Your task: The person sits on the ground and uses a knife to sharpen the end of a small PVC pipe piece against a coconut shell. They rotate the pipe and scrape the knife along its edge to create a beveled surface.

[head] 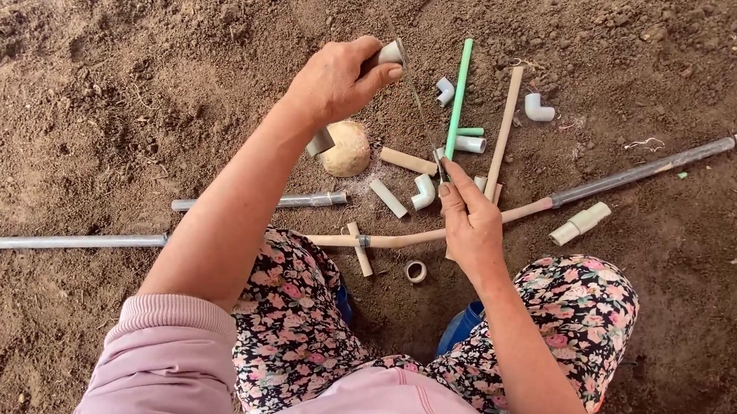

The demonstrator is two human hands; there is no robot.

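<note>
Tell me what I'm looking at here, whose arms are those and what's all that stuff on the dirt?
There's no machine here. The one picture comes from a camera worn on a person's head, looking down, so you see their own two arms, pink sleeves and flowery trousers. They seem to be crouching or sitting over bare brown soil.

The left hand is raised and grips a short grey pipe piece. The right hand pinches the lower end of a thin blade, probably a saw blade, that runs up toward that pipe.

On the soil lie plumbing bits: a green pipe, a tan pipe, small white elbow joints, short cut-off pieces, a roundish stone, a little roll of tape, and long grey pipes stretching out to both sides.
</note>
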